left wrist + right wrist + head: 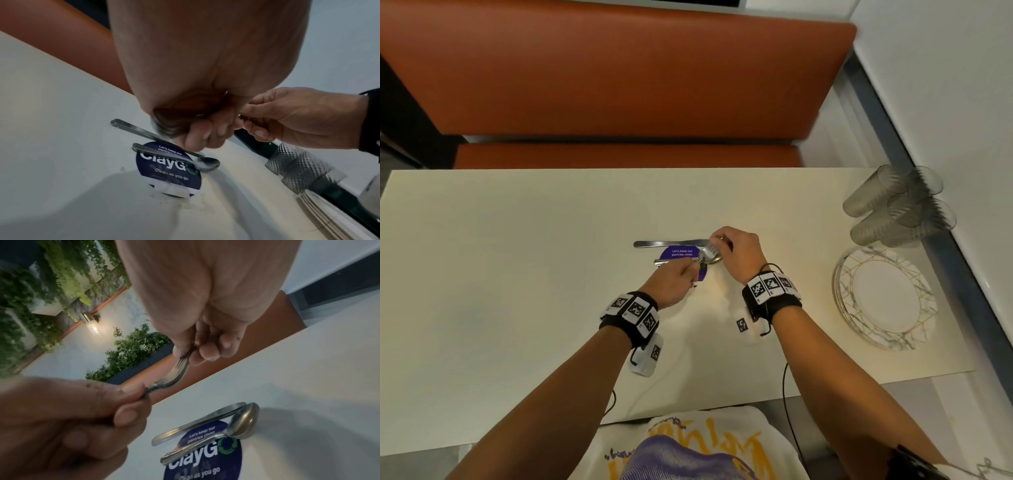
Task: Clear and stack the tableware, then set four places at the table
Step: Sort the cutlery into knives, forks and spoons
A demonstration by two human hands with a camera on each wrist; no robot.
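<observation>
Forks (pixel 176 374) are pinched at both ends: left hand (pixel 677 284) on handles, right hand (pixel 739 255) on tines.

forks (pixel 177 373): bundled, lifted | knives (pixel 667 244), spoons (pixel 710 259): on table

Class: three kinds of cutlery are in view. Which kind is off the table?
The forks: the left hand and right hand hold them up, while the knives and spoons lie on the table.
</observation>
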